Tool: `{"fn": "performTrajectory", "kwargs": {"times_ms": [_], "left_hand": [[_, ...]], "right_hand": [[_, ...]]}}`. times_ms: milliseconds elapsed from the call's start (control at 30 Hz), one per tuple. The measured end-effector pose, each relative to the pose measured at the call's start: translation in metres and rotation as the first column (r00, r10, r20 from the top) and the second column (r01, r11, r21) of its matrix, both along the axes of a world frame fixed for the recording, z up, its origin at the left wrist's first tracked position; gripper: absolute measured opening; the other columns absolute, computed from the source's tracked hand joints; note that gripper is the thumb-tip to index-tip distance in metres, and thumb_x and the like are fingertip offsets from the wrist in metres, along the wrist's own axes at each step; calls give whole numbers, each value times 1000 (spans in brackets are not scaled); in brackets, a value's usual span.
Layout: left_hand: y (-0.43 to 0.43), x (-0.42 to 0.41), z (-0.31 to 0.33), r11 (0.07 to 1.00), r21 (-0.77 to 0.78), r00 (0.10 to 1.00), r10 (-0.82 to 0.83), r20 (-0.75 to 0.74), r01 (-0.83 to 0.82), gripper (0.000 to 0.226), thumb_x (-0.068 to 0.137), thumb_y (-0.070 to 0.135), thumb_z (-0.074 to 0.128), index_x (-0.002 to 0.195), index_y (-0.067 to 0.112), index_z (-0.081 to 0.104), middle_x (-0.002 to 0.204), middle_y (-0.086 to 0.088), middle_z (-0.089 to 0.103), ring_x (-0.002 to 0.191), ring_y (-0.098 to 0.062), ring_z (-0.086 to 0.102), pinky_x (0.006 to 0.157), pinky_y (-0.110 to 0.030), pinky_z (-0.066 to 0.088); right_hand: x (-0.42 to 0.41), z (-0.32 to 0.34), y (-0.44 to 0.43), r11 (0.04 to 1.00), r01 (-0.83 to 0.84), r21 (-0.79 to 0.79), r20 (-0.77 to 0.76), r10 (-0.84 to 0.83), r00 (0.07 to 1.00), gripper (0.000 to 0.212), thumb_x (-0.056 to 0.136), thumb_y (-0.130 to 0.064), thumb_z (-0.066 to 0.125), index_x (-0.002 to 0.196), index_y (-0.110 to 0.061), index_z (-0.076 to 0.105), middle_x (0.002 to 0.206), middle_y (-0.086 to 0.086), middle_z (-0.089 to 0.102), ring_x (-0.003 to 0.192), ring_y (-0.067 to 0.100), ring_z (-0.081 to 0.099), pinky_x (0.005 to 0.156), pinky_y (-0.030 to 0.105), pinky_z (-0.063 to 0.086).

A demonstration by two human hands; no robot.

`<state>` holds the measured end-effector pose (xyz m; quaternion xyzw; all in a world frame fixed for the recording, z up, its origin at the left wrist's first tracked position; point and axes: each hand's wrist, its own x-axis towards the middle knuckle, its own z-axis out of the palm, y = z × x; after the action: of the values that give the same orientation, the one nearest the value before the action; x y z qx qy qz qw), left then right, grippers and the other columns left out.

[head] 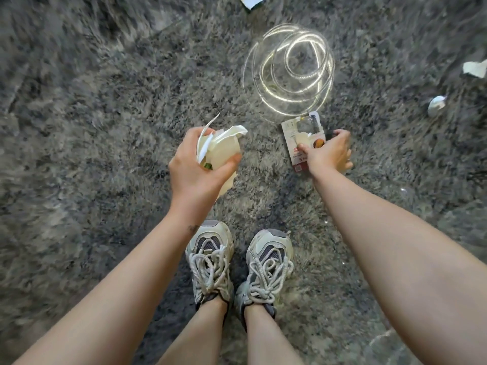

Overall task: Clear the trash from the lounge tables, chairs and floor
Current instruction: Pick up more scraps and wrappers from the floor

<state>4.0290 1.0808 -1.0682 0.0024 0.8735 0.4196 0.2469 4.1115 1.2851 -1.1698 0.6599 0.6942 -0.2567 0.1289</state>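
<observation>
My two sneakers (210, 262) stand side by side on the shaggy grey rug (100, 133), laces loose, toes pointing ahead. Both my bare arms reach down past them.

My left hand (196, 169) is clenched around a wad of paper (224, 150): pale, crumpled sheets and torn strips bunched together, with a bit of green showing low in the bundle. My fingers curl over its top and my thumb wraps its front, so the wad is off the rug and wholly in my grip.

Level with it, well apart to the right, my right hand (330, 154) holds a printed packet (299, 143). My thumb pinches its face and my fingers curl behind it. The packet is a white card with red print and a clear plastic part at its top. I cannot tell whether its lower edge touches the rug.

Just beyond the packet is a glowing coil (290, 67) of thin bright tube, looped many times and blurred; one end meets the packet's top.

Farther out, trash lies on the rug: a crumpled ball (436, 105) to the right, a white scrap (474, 68) near the right edge, and a torn piece (250, 0) at the far top.
</observation>
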Motion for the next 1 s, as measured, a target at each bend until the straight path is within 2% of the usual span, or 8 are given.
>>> {"fn": "performTrajectory", "kwargs": {"times_ms": [100,167,300,433,533,700,900,1000], "left_hand": [[0,-6,5,1000,4,1000,17,-11,-17,42,67,32,79,101,22,57,95,4,66,84,-19,62,74,-41,53],[0,-12,9,999,5,999,37,-24,-37,42,66,32,80,101,22,57,94,5,66,83,-18,62,74,-40,54],[-1,-23,27,996,0,995,86,-44,-86,42,66,33,81,99,24,56,90,8,65,80,-14,62,71,-37,54],[1,-39,63,993,14,991,116,-68,-115,41,66,30,81,98,25,57,90,8,65,80,-15,62,71,-37,54],[5,-62,91,992,10,987,124,-106,-123,40,66,28,82,96,28,56,88,13,63,79,-13,60,71,-34,52],[10,-110,103,990,31,978,138,-154,-135,40,68,28,81,100,26,56,93,7,65,83,-17,62,73,-41,54],[19,-150,37,978,48,969,209,-134,-205,42,68,28,81,102,25,57,94,4,65,83,-18,63,74,-46,54],[22,-166,0,970,58,962,241,-132,-235,41,67,25,81,101,23,58,92,4,65,80,-17,62,73,-43,54]], "right_hand": [[-2,1,-3,999,-23,-23,58,24,998,57,68,-43,78,113,-19,53,129,2,48,123,24,39,97,40,27],[-4,2,-9,999,-14,-40,14,15,1000,47,69,-38,78,104,-18,54,121,2,51,112,24,47,94,38,31],[-13,21,-22,988,48,-149,-158,-72,985,38,73,-15,77,87,-18,42,89,-1,53,79,21,50,69,35,45],[-32,59,-17,982,-52,-179,-222,11,975,29,75,-18,75,89,-16,50,96,4,60,84,21,54,59,29,42],[-65,88,2,973,-150,-173,-265,101,959,27,76,-20,74,95,-11,57,101,9,65,92,27,60,69,31,46],[-147,95,36,957,-267,-114,-361,211,908,34,77,-19,73,104,-10,54,111,10,61,100,27,58,85,38,48],[-239,28,50,897,-439,-42,-407,386,828,42,72,-19,78,107,-10,55,117,12,54,105,25,54,90,34,45],[-263,-7,49,877,-476,-65,-435,404,805,65,66,-19,83,120,-9,48,124,13,46,111,23,50,97,30,41]]}}
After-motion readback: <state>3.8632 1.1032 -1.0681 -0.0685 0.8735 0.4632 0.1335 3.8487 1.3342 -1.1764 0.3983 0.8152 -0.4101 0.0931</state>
